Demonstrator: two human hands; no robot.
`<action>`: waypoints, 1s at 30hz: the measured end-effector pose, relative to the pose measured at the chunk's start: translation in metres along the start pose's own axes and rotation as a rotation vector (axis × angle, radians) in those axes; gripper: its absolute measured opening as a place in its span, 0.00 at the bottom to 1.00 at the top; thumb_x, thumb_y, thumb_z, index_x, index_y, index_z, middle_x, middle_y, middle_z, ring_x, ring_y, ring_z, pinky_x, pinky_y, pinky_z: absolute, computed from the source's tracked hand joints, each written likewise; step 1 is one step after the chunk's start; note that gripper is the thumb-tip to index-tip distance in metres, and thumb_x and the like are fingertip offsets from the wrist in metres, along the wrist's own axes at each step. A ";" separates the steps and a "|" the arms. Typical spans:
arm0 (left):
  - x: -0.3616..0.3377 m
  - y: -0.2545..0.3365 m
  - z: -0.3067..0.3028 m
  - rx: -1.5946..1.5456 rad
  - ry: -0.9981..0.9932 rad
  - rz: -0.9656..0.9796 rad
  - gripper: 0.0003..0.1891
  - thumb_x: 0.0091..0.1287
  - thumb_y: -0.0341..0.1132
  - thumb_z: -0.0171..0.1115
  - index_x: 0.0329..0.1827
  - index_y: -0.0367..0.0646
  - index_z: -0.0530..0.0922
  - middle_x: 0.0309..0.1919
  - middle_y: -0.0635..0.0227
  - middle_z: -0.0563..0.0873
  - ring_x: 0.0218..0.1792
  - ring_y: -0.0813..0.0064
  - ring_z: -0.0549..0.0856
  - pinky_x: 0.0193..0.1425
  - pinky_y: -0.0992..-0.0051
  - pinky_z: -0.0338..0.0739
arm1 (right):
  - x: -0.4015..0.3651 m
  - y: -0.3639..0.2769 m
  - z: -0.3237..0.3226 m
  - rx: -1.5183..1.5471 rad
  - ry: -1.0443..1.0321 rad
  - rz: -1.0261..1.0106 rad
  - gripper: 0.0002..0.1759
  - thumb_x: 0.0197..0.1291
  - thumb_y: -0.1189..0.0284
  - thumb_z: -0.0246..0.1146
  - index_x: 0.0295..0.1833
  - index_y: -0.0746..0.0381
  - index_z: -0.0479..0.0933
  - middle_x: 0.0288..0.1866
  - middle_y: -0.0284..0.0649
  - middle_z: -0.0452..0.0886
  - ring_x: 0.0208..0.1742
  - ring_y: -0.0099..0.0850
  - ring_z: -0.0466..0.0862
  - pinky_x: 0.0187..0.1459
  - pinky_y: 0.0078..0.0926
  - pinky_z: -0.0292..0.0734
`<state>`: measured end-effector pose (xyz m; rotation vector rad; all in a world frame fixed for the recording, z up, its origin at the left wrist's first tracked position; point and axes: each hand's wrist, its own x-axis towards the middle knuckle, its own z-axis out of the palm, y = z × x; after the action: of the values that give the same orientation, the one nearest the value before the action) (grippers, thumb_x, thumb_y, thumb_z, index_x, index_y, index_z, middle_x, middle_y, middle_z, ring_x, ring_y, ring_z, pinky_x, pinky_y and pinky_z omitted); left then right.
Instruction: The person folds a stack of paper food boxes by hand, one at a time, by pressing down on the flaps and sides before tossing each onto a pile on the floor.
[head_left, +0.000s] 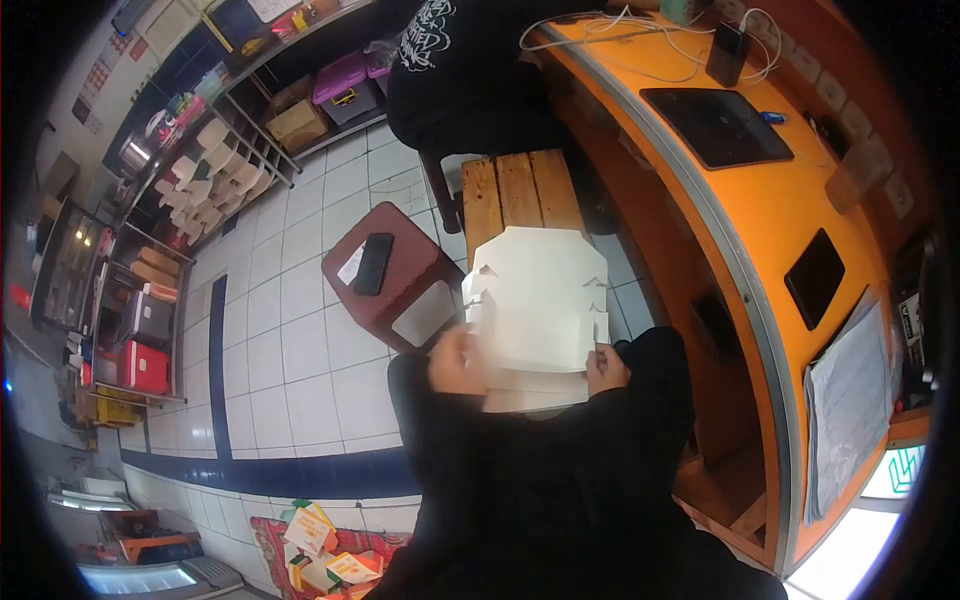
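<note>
An unfolded white cardboard box [535, 300], with notched tabs along both sides, lies over my lap and the end of a wooden bench [515, 190]. At the box's near right corner, my right hand [607, 370] has its fingers bent around the folded edge. Beside the near left corner is my left hand [458, 362]. Motion smears its fingers, so I cannot make out whether they grip the cardboard. The near flap stands partly raised between the two hands.
A maroon stool [385, 225] to the left bears a black phone [374, 264]. On the right, an orange counter [770, 240] holds a tablet [715, 127], cables and papers [848, 410]. A person in black [470, 90] sits ahead. Printed cartons [312, 530] lie on a red cloth.
</note>
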<state>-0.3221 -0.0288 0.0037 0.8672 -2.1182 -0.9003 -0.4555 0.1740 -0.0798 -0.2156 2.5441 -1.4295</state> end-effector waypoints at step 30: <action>-0.012 -0.032 0.025 -0.797 -0.280 -0.587 0.16 0.66 0.39 0.70 0.46 0.37 0.77 0.34 0.68 0.84 0.33 0.77 0.86 0.36 0.76 0.81 | -0.078 -0.099 -0.034 -0.263 -0.290 -1.062 0.18 0.49 0.69 0.73 0.47 0.56 0.82 0.47 0.37 0.77 0.50 0.37 0.76 0.59 0.42 0.67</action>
<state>-0.3249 -0.0288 -0.0387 0.9532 -1.4627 -2.0775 -0.3867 0.1685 0.0307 -1.8642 2.3878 -1.1191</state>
